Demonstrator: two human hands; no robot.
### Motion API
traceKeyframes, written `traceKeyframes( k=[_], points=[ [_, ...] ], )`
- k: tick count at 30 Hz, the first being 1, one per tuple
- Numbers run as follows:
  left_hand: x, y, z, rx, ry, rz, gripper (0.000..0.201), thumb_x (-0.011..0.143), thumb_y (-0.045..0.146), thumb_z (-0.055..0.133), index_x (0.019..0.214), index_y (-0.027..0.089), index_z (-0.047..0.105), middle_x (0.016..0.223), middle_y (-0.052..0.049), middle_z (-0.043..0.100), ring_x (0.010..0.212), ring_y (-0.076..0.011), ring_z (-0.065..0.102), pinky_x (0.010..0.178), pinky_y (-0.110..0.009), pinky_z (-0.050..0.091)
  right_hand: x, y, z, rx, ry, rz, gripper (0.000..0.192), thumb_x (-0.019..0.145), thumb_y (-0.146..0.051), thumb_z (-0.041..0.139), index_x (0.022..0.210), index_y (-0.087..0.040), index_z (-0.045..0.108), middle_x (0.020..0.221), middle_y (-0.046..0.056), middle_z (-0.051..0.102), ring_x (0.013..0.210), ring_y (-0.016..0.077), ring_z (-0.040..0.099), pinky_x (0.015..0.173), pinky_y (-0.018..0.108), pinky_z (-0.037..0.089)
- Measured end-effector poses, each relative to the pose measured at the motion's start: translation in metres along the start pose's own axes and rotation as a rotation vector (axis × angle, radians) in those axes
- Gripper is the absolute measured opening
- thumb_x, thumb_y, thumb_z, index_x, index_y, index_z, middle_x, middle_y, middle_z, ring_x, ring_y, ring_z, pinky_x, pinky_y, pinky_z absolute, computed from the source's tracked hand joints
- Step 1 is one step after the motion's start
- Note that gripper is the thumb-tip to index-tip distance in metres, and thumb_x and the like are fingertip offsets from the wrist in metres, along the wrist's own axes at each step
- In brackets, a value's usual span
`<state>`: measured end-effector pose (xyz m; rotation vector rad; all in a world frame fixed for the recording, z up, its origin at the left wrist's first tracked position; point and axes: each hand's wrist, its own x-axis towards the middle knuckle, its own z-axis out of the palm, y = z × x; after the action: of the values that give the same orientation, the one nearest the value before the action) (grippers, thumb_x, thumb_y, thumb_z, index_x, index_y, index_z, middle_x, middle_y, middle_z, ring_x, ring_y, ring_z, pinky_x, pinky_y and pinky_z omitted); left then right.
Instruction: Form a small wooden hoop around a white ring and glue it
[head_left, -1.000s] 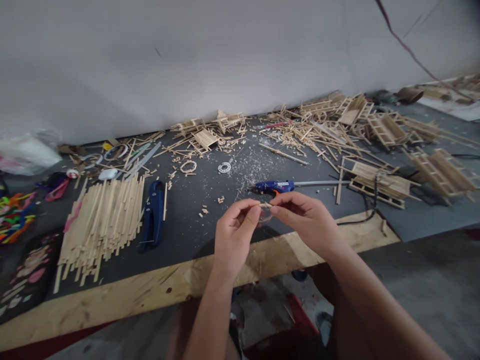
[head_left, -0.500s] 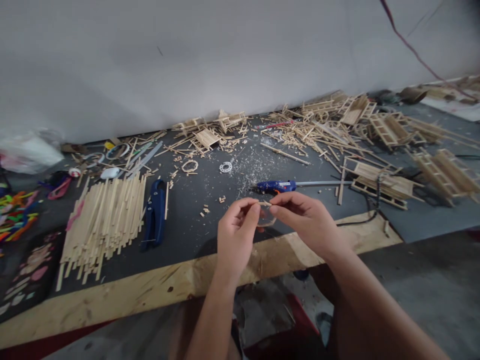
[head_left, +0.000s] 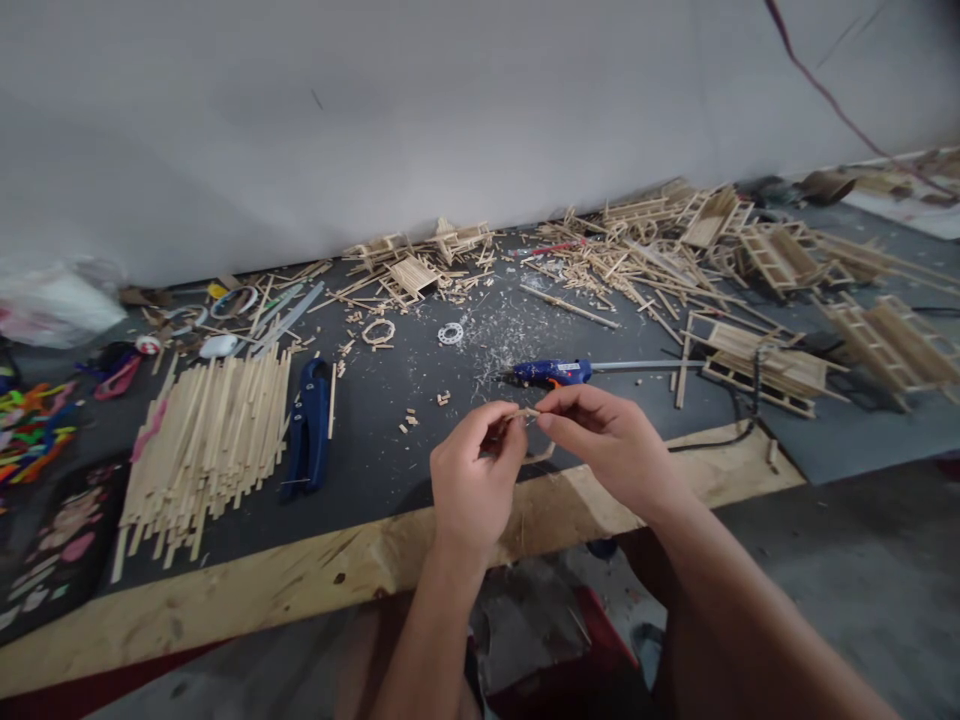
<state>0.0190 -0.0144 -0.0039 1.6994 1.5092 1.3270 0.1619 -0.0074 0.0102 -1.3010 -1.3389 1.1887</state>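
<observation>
Between my two hands is a small ring of short wooden stick pieces (head_left: 541,456), held over the table's front edge. My left hand (head_left: 474,470) pinches its left side with thumb and forefinger. On the other side my right hand (head_left: 609,445) grips the ring's top right with closed fingertips. Part of the ring is hidden by the fingers. Just beyond the hands a blue glue gun (head_left: 551,372) lies on its side, a clear glue stick (head_left: 645,366) out of its back. A similar wooden ring (head_left: 379,332) and a white toothed ring (head_left: 451,333) lie farther back.
A pile of wooden sticks (head_left: 206,450) lies at left beside a blue cutter (head_left: 307,430). Several small stick-built models (head_left: 776,365) and loose sticks cover the right and back. A black cord (head_left: 756,385) runs at right. A phone-like dark case (head_left: 67,540) lies front left.
My left hand has shifted slightly left and turned. The wooden ring has tilted and moved a little to the right between my fingers. The right hand has barely moved.
</observation>
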Motion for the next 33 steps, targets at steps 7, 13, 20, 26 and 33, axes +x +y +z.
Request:
traceKeyframes(
  k=[7, 13, 20, 26, 33],
  points=[
    [-0.0001, 0.0011, 0.0002, 0.013, 0.02, 0.022, 0.013, 0.078, 0.027, 0.059, 0.087, 0.021, 0.065, 0.076, -0.001, 0.068, 0.062, -0.0121, 0.062, 0.063, -0.023, 0.051, -0.0003, -0.0005, -0.0009, -0.003, -0.021, 0.006, 0.019, 0.074, -0.036, 0.061, 0.082, -0.019, 0.063, 0.075, 0.001, 0.062, 0.067, 0.012, 0.053, 0.06, 0.024, 0.044],
    [-0.0008, 0.0016, -0.0007, 0.032, 0.018, 0.016, 0.014, 0.078, 0.028, 0.059, 0.088, 0.021, 0.065, 0.077, -0.001, 0.069, 0.063, -0.0124, 0.062, 0.063, -0.023, 0.051, -0.0005, -0.0007, -0.001, -0.011, -0.029, 0.006, 0.018, 0.075, -0.035, 0.06, 0.082, -0.019, 0.063, 0.074, 0.001, 0.062, 0.066, 0.0122, 0.053, 0.059, 0.025, 0.043],
    [-0.0013, 0.002, -0.002, 0.071, 0.025, 0.055, 0.013, 0.078, 0.028, 0.059, 0.087, 0.022, 0.066, 0.078, -0.001, 0.07, 0.063, -0.0126, 0.063, 0.063, -0.024, 0.052, -0.0004, 0.0011, -0.0014, -0.043, -0.033, 0.0, 0.019, 0.075, -0.037, 0.059, 0.082, -0.019, 0.063, 0.074, 0.001, 0.061, 0.066, 0.0126, 0.053, 0.059, 0.025, 0.043],
    [-0.0013, 0.0018, -0.0023, 0.038, -0.011, 0.049, 0.014, 0.079, 0.027, 0.059, 0.089, 0.021, 0.066, 0.081, -0.002, 0.07, 0.066, -0.0128, 0.063, 0.066, -0.024, 0.052, -0.0009, 0.0005, -0.0017, -0.011, -0.026, -0.007, 0.018, 0.075, -0.035, 0.06, 0.082, -0.019, 0.063, 0.074, 0.001, 0.061, 0.067, 0.0127, 0.053, 0.06, 0.025, 0.043],
    [-0.0011, 0.0021, -0.0036, -0.084, -0.049, -0.026, 0.022, 0.079, 0.029, 0.058, 0.1, 0.021, 0.063, 0.09, -0.003, 0.069, 0.077, -0.0147, 0.064, 0.072, -0.025, 0.052, 0.0012, 0.0008, -0.0053, 0.021, 0.023, -0.005, 0.02, 0.073, -0.036, 0.062, 0.082, -0.018, 0.064, 0.072, 0.001, 0.061, 0.065, 0.0121, 0.052, 0.059, 0.024, 0.043]
  ],
)
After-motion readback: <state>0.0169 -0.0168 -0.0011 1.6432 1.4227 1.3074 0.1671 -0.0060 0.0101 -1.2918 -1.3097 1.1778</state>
